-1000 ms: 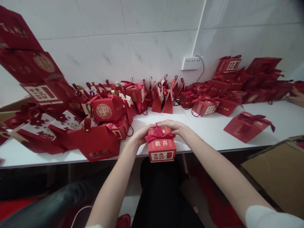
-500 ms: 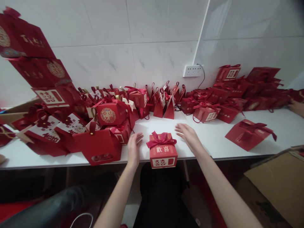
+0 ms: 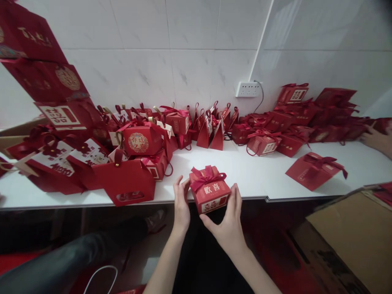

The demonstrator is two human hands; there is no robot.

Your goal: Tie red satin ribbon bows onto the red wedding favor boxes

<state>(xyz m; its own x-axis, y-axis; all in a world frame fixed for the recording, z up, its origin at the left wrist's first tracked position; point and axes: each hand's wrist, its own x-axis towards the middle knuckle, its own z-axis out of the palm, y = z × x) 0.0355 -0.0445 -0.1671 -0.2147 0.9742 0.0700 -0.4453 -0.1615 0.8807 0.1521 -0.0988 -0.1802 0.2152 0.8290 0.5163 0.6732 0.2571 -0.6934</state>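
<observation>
Box [image 3: 212, 191] juts past the near edge of the counter [image 3: 254, 173], likely for grip clearance. Right hand [image 3: 227, 226] grasps its front and right side; left hand [image 3: 181, 206] curves alongside, contact unclear, probably steadying.

White table [image 3: 257, 173] under a windowed red box [image 3: 125, 177] at left, triangular boxes [image 3: 204, 136] mid-back, a ribboned box [image 3: 311, 173] at right.
</observation>
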